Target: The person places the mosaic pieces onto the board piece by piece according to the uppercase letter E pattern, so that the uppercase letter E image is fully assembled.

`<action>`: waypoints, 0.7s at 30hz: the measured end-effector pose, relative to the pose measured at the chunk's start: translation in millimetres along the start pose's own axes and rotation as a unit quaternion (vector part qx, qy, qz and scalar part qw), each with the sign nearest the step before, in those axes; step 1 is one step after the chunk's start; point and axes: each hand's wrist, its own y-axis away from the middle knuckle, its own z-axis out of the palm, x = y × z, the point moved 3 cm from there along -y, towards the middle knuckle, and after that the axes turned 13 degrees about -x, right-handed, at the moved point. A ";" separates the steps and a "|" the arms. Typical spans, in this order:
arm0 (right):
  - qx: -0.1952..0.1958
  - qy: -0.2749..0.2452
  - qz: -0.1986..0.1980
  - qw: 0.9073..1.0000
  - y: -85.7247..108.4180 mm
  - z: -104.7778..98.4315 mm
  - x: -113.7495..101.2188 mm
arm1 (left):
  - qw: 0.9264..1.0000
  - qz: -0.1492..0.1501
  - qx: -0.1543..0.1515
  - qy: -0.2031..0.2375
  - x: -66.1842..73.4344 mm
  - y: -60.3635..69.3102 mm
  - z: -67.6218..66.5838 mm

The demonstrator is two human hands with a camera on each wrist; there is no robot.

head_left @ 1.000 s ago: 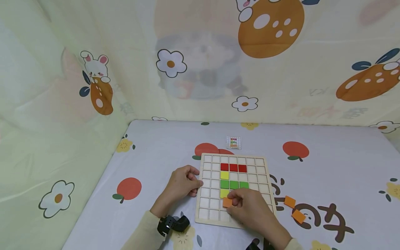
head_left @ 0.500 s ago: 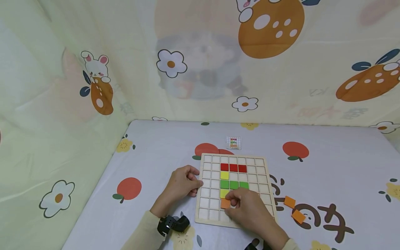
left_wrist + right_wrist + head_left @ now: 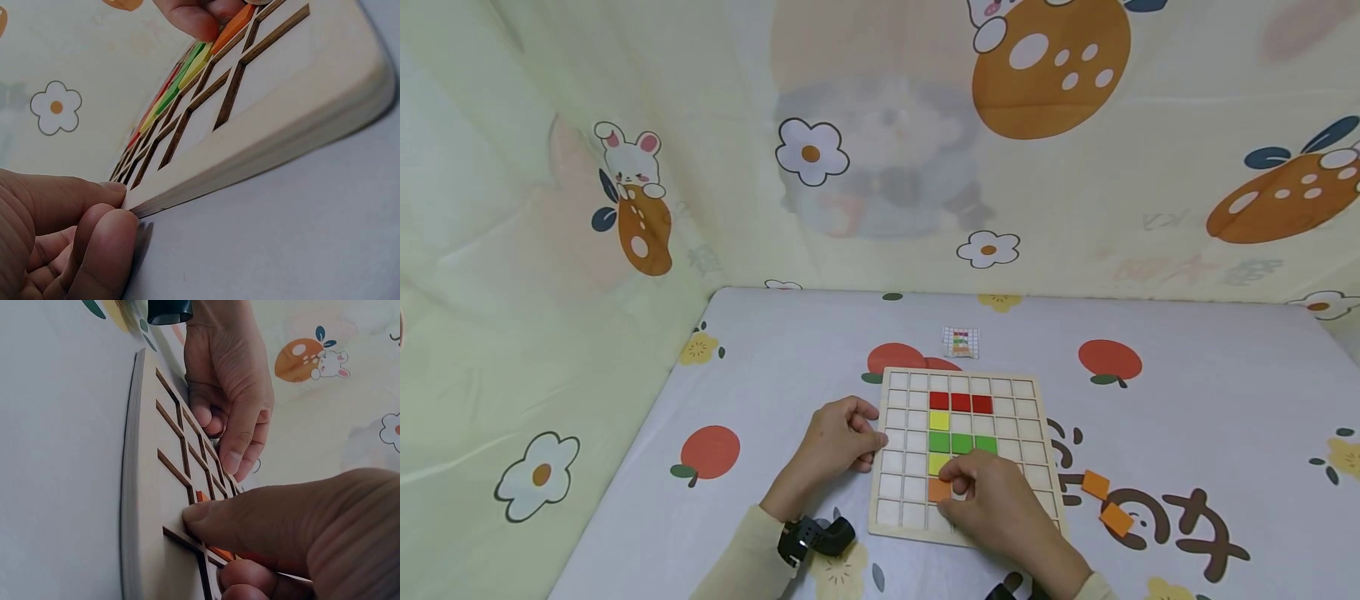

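A wooden grid board (image 3: 887, 525) lies flat on the table. In one of its columns, red, yellow, green, yellow and orange squares follow downward; further red tiles (image 3: 960, 403) and green tiles (image 3: 962, 443) extend those rows rightward. My right hand (image 3: 1000, 504) pinches the lowest square, an orange tile (image 3: 937, 491), between thumb and index finger; the tile sits in its cell. In the right wrist view, my right thumb covers much of that orange tile (image 3: 220, 552). At the board's left edge, my left hand (image 3: 835, 437) rests thumb and index finger against the rim, fingers relaxed.
Two loose orange tiles (image 3: 1095, 484) lie on the table right of the board. Beyond the board's far edge stands a small pattern card (image 3: 961, 342) with a coloured grid. A fruit-printed cloth (image 3: 775, 358) covers the table, and a printed curtain (image 3: 700, 83) rises behind.
The pinched orange tile has shifted slightly left and down, and now lines up with the cell below the lower yellow tile. My right hand moved with it; the left hand stayed put.
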 end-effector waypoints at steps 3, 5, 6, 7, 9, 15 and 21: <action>0.000 -0.001 -0.001 1.000 0.0 -0.1 0.2 | 1.000 0.001 0.001 0.000 -0.4 -0.4 0.0; 0.002 -0.003 -0.002 1.000 0.1 -0.1 0.1 | 1.000 0.001 0.001 0.001 -0.4 -0.5 0.0; 0.003 -0.003 -0.004 1.000 0.0 -0.1 0.1 | 1.000 0.000 0.001 0.002 -0.4 -0.6 0.0; 0.004 -0.003 -0.005 1.000 -0.1 0.1 0.1 | 1.000 -0.001 0.001 0.002 -0.5 -0.6 0.0; 0.005 -0.003 -0.004 1.000 -0.2 0.2 0.2 | 1.000 -0.002 0.001 0.002 -0.6 -0.6 0.1; 0.006 -0.004 0.005 1.000 -0.1 0.4 -0.3 | 1.000 -0.003 0.000 0.004 -0.6 -0.2 -0.1; 0.005 0.001 0.014 1.000 2.4 -2.0 -2.0 | 1.000 -0.002 0.000 0.003 -0.6 -0.2 -0.4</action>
